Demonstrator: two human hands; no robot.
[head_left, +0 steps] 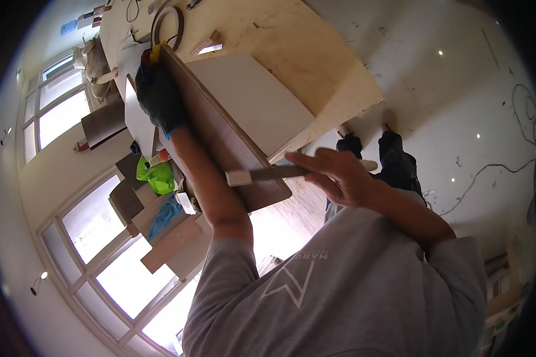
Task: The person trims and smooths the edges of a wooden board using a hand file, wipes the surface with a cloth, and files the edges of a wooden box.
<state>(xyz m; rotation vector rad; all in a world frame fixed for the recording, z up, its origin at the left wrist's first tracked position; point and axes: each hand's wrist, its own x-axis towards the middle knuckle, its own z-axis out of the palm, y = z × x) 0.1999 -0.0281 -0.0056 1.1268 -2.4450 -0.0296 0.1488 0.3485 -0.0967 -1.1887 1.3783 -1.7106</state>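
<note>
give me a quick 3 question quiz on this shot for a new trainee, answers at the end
1. Multiple choice: which hand wears the dark glove?
a) left
b) right
c) both

2. True or false: the right hand is empty.

3. Short answer: what colour is the crumpled bag that shows to the left of the left forearm in the picture?

Key
1. a: the glove is on the left hand.
2. False: it holds a long flat tool.
3. Bright green.
</note>
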